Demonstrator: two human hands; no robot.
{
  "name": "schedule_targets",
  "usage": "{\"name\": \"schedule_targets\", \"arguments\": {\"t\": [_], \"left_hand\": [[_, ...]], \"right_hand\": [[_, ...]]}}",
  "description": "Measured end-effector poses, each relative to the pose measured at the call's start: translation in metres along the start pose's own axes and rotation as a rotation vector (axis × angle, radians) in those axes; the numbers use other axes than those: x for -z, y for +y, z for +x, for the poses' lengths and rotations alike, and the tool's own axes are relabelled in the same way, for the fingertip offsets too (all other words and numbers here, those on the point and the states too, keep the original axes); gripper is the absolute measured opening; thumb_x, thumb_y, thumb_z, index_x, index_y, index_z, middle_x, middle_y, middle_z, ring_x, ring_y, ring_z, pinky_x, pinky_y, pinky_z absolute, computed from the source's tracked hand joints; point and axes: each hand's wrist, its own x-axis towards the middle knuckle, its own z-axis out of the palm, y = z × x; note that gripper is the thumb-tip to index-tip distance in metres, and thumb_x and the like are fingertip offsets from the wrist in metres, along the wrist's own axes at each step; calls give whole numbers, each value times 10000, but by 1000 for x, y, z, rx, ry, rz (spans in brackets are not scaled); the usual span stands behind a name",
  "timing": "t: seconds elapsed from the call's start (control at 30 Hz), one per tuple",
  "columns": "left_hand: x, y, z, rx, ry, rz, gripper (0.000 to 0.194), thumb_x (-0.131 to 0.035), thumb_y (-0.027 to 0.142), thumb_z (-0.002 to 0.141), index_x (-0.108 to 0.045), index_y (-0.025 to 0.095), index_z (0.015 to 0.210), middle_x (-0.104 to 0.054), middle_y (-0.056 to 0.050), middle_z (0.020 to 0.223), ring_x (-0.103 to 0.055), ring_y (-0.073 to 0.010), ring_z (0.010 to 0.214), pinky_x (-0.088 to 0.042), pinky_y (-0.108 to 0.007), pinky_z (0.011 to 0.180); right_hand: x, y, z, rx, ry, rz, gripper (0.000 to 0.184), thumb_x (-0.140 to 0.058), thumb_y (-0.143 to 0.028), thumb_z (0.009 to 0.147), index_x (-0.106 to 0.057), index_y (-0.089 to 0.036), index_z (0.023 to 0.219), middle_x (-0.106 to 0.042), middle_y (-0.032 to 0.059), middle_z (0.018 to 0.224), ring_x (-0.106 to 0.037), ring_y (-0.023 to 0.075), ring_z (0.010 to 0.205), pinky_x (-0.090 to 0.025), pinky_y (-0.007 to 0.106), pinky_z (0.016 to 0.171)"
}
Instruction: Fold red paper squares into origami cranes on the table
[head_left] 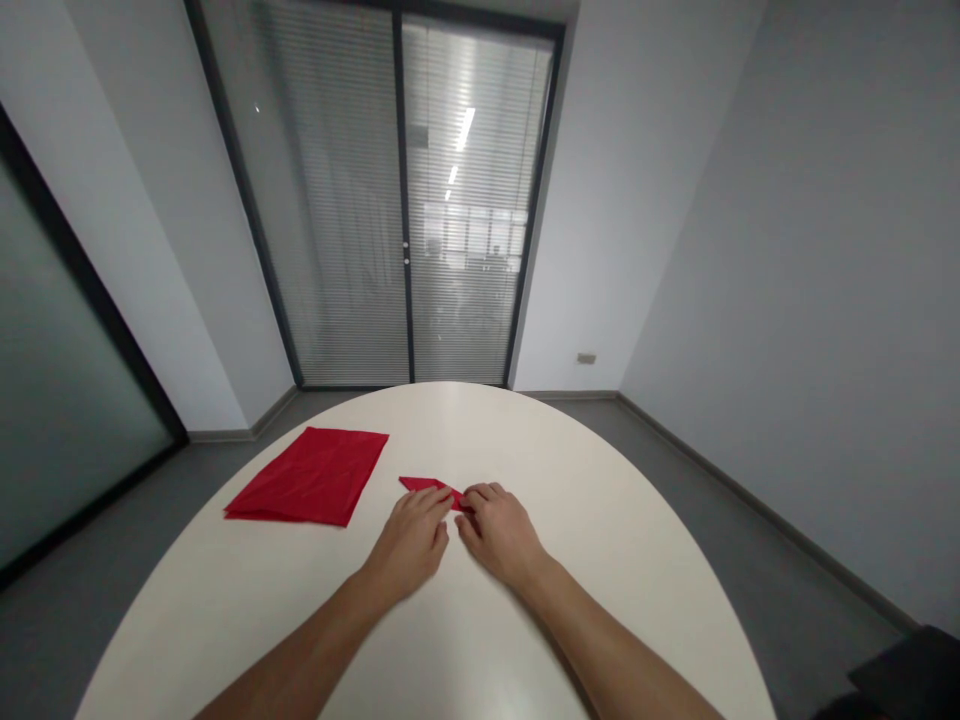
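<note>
Red folded paper (425, 484) lies on the table (465, 640), mostly covered by the left hand (414, 530) and the right hand (499, 525). Both touch it with curled fingers; from here I can't tell whether either grip is pinching it or merely pressing.

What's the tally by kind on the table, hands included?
Large four-sided red creased sheet, paper or cloth unclear: 1
Small folded red piece, same doubt, partly hidden by fingers: 1
Bare hands, left hand and right hand: 2
Total on the round white smooth-topped table: 4
</note>
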Motion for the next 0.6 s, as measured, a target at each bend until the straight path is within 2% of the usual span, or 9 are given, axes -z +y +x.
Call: {"name": "schedule_targets", "arguments": {"t": [0.13, 0.3, 0.6], "left_hand": [[3, -1, 2, 18, 34, -55, 379, -486, 104, 891, -665, 226, 1202, -697, -59, 1216, -609, -243, 1139, -462, -445, 1032], [3, -3, 4, 41, 40, -109, 239, -516, 127, 904, -697, 213, 1033, -723, -59, 1104, -636, -231, 1061, -487, -409, 983], [3, -6, 5, 31, 23, -54, 244, -515, 145, 936, -688, 218, 1092, -723, -45, 1130, -633, -219, 1092, -486, -391, 1000]], "right_hand": [[-1, 4, 1, -6, -3, 69, 208, -510, -290, 948, -684, -199, 1020, -715, 67, 1028, -593, 217, 1033, -440, 289, 893], [2, 5, 2, 21, -37, 90, 248, -481, -287, 974, -710, -219, 1041, -733, 52, 1052, -606, 205, 1052, -431, 286, 927], [3, 7, 4, 75, -34, 59, 309, -439, -262, 995, -740, -237, 1058, -743, 29, 1100, -621, 186, 1041, -430, 279, 936]]}}
